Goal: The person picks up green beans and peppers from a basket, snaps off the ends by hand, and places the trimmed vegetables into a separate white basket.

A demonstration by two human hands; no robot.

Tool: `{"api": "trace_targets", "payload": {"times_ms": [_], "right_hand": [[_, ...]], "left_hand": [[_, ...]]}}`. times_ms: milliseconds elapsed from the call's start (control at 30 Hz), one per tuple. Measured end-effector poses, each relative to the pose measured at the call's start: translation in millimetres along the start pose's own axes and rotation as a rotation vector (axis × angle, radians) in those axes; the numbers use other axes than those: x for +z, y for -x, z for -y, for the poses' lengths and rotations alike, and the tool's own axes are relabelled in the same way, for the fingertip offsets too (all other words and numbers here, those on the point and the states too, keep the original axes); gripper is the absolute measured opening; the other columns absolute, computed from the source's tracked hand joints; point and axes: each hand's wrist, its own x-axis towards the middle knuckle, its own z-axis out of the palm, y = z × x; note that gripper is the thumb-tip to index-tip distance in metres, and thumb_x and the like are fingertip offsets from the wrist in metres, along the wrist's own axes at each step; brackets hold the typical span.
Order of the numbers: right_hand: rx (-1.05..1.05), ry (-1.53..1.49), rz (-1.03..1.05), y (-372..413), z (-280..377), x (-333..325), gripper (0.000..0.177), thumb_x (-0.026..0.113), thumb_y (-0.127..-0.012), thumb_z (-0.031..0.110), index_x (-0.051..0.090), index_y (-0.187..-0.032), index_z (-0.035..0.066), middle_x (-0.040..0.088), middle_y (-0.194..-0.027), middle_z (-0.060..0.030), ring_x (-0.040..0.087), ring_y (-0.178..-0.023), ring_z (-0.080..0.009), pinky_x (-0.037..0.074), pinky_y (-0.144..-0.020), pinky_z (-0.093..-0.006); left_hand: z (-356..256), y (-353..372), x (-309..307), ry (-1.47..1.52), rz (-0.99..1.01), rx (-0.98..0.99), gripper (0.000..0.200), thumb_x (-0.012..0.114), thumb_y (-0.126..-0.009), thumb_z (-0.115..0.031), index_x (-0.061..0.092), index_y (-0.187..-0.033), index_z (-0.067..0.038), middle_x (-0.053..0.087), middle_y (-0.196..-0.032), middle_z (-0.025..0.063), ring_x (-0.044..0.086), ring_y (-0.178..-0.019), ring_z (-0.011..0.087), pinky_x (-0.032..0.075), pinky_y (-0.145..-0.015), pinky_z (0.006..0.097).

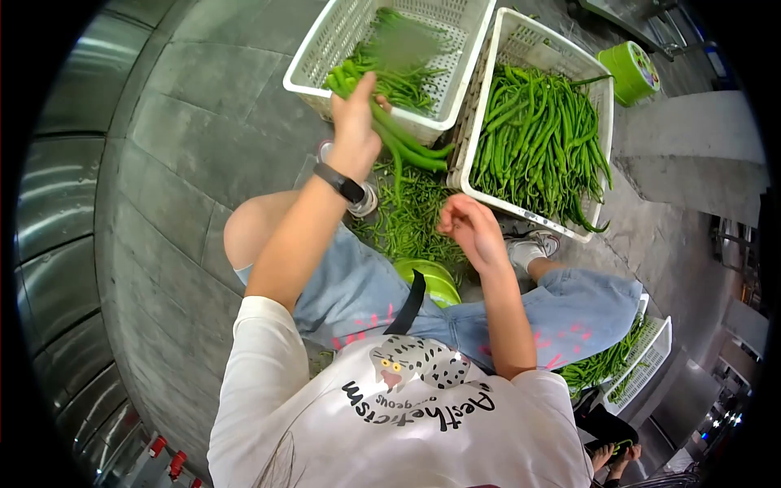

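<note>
My left hand (354,122), with a dark band on its wrist, is wrapped round a bunch of long green peppers (411,146). It is over the near edge of a white crate (307,71) that holds some green peppers and a blurred patch. My right hand (473,232) is raised near the corner of a second white crate (529,215), its fingers curled together with nothing visible in them. That crate holds a thick heap of long green peppers (537,134). Small green pieces (415,207) are piled on the floor between my feet, below both hands.
A bright green container (429,281) is between my thighs. A green bucket (630,73) stands beyond the right crate. Another white crate (655,358) with green peppers is at lower right, near a person's hands (614,457) holding something green. Metal panels line the left.
</note>
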Motion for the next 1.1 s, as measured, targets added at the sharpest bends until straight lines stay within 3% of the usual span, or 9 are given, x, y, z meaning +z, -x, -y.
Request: {"api": "trace_targets", "payload": {"times_ms": [367,433,500,633,733,867,933,1000,1100], "right_hand": [[-0.133,-0.128,-0.486,37,34,-125,0.011,0.047,-0.090,0.014,0.050,-0.088,0.004,0.050,-0.073,-0.0052,0.047,-0.068,-0.0137,0.041,-0.067,-0.0283],[-0.134,-0.124,-0.535,32,43,-128,0.010,0.047,-0.090,0.014,0.050,-0.089,0.005,0.050,-0.073,-0.0051,0.048,-0.069,-0.0137,0.042,-0.067,-0.0284],[-0.126,-0.052,-0.546,21,50,-128,0.009,0.049,-0.090,0.013,0.050,-0.086,0.005,0.052,-0.074,-0.0051,0.050,-0.070,-0.0130,0.041,-0.067,-0.0266],[-0.152,0.155,-0.552,-7,67,-129,0.010,0.049,-0.090,0.012,0.051,-0.084,0.005,0.054,-0.075,-0.0044,0.048,-0.068,-0.0109,0.039,-0.065,-0.0229],[-0.213,0.343,-0.538,-34,86,-133,0.008,0.049,-0.091,0.012,0.052,-0.086,0.005,0.054,-0.076,-0.0022,0.047,-0.068,-0.0092,0.039,-0.064,-0.0213],[-0.412,0.597,-0.497,-84,120,-137,0.008,0.055,-0.086,0.003,0.054,-0.094,0.003,0.057,-0.080,-0.0021,0.052,-0.071,-0.0083,0.041,-0.064,-0.0221],[-0.549,0.969,-0.554,-113,127,-154,0.021,0.059,-0.079,0.001,0.055,-0.100,0.002,0.060,-0.088,-0.0073,0.057,-0.073,-0.0118,0.046,-0.067,-0.0254],[-0.823,1.726,-0.557,-140,137,-157,0.037,0.052,-0.067,-0.009,0.056,-0.102,0.002,0.058,-0.100,-0.0146,0.055,-0.097,-0.0296,0.045,-0.085,-0.0346],[-0.626,2.203,-0.202,-164,136,-155,0.050,0.056,-0.066,-0.007,0.052,-0.115,0.005,0.049,-0.126,-0.0097,0.041,-0.122,-0.0267,0.037,-0.097,-0.0404]], "left_hand": [[-5,-199,-1,0.241,-0.163,-0.151,0.022,0.062,-0.087,-0.021,0.049,-0.078,-0.007,0.050,-0.069,0.0053,0.052,-0.066,0.0180,0.051,-0.065,0.0352],[12,-209,-14,0.017,-0.138,-0.152,0.043,0.068,-0.082,-0.030,0.051,-0.112,-0.003,0.058,-0.104,0.0135,0.056,-0.094,0.0290,0.045,-0.089,0.0488],[25,-209,-26,-0.116,-0.238,-0.178,0.062,0.072,-0.079,-0.026,0.043,-0.127,0.000,0.051,-0.124,0.0145,0.050,-0.112,0.0301,0.041,-0.095,0.0456],[42,-254,-82,-0.313,-0.497,0.021,0.078,0.075,-0.073,-0.015,0.030,-0.133,0.003,0.044,-0.133,0.0146,0.044,-0.119,0.0266,0.034,-0.101,0.0386],[25,-242,-68,-0.497,-0.492,-0.022,0.060,0.065,-0.082,-0.023,0.038,-0.130,-0.001,0.041,-0.129,0.0142,0.043,-0.116,0.0275,0.041,-0.087,0.0401],[23,-190,-29,-0.570,-0.049,-0.011,0.025,0.056,-0.088,-0.013,0.046,-0.110,-0.004,0.052,-0.105,0.0089,0.058,-0.090,0.0193,0.050,-0.076,0.0334],[23,-137,-13,-0.659,0.289,-0.269,0.022,0.054,-0.090,-0.017,0.049,-0.108,-0.006,0.056,-0.099,0.0033,0.059,-0.088,0.0149,0.049,-0.077,0.0305],[15,-75,11,-0.620,0.573,-0.525,0.018,0.055,-0.089,-0.019,0.055,-0.102,-0.008,0.058,-0.097,0.0029,0.059,-0.089,0.0146,0.048,-0.079,0.0292],[5,7,30,-0.810,0.861,-0.574,0.021,0.056,-0.090,-0.020,0.055,-0.107,-0.007,0.059,-0.099,0.0021,0.058,-0.087,0.0109,0.048,-0.076,0.0267]]}}
